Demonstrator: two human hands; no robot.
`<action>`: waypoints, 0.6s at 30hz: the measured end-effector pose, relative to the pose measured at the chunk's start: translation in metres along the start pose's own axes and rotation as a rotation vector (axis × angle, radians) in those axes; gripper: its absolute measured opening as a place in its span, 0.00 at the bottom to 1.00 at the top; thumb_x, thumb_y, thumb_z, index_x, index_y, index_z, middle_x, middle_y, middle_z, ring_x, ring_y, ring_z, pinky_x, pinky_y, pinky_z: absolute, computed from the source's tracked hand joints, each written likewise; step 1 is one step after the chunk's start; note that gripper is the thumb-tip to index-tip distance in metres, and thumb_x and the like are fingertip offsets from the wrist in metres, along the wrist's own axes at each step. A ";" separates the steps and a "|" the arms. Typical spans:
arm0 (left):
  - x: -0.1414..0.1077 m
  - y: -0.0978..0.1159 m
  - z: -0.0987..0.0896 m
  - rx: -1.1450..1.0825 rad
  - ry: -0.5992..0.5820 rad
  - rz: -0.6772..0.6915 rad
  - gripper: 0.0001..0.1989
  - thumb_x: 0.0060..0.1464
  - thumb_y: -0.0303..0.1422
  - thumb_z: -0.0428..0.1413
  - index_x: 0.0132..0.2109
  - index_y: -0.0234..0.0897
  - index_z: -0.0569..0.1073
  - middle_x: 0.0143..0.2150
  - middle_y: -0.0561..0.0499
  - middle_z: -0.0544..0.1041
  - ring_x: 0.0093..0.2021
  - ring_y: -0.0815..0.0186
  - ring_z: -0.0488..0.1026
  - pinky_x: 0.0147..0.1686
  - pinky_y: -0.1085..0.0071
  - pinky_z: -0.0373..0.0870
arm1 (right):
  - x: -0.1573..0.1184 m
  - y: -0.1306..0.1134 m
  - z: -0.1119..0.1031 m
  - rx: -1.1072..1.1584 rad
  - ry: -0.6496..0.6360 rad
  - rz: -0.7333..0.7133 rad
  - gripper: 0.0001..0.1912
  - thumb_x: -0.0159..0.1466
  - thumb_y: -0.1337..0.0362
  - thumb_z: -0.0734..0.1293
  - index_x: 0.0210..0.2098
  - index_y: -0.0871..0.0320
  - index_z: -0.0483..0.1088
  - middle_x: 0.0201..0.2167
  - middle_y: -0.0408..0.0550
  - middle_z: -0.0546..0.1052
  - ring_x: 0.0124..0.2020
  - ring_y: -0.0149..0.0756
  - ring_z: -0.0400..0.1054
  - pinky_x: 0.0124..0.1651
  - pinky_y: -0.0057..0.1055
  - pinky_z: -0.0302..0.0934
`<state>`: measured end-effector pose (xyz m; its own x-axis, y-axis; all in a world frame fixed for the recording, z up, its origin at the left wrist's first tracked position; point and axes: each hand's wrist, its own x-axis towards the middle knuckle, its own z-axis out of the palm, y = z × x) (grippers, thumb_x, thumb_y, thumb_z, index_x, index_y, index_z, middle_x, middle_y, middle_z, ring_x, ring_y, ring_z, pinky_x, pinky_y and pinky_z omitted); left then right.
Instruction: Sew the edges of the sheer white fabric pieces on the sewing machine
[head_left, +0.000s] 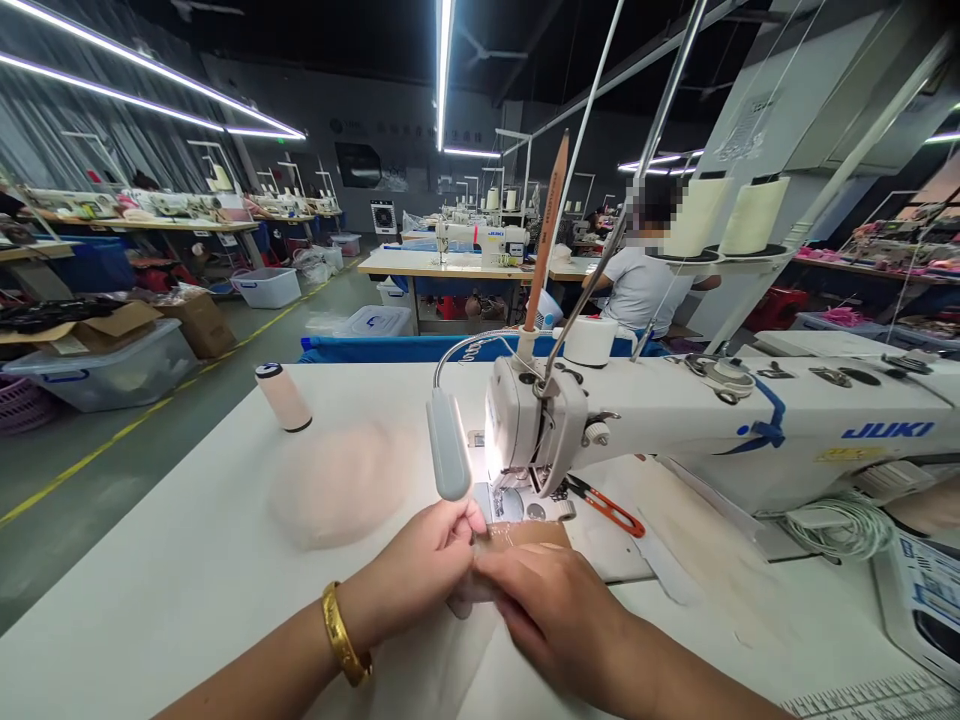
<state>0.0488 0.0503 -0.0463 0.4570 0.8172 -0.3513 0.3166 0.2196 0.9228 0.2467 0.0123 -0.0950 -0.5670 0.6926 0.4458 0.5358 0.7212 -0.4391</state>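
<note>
My left hand [442, 545], with a gold bangle on its wrist, is closed in a pinch in front of the sewing machine [675, 420]. My right hand [559, 605] is closed against it, fingers curled. Between them they grip a pale piece of fabric [461, 605]; most of it is hidden by my fingers. Just beyond the fingertips is the needle plate [510, 505], with a tan patch [536, 535] at its near edge. A grey lamp [448, 445] hangs above my left hand. Orange-handled thread snips [611, 508] lie right of the needle area.
A peach thread spool [283, 397] stands at left, near a blurred beige fabric piece [345, 485]. More beige fabric [697, 530] lies under the machine arm. A pencil [549, 230] stands upright on the machine head. Thread cones [754, 215] and a seated person [645, 280] are beyond.
</note>
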 end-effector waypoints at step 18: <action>0.004 0.000 0.001 0.035 0.009 0.035 0.13 0.51 0.42 0.61 0.32 0.37 0.70 0.23 0.57 0.70 0.25 0.68 0.66 0.27 0.72 0.63 | 0.002 -0.007 -0.011 0.369 -0.012 0.385 0.15 0.64 0.54 0.73 0.33 0.54 0.66 0.30 0.41 0.73 0.32 0.37 0.63 0.37 0.32 0.59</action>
<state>0.0517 0.0528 -0.0482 0.4611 0.8287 -0.3174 0.3296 0.1721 0.9283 0.2488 0.0082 -0.0822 -0.3809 0.9047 0.1907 0.4521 0.3621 -0.8151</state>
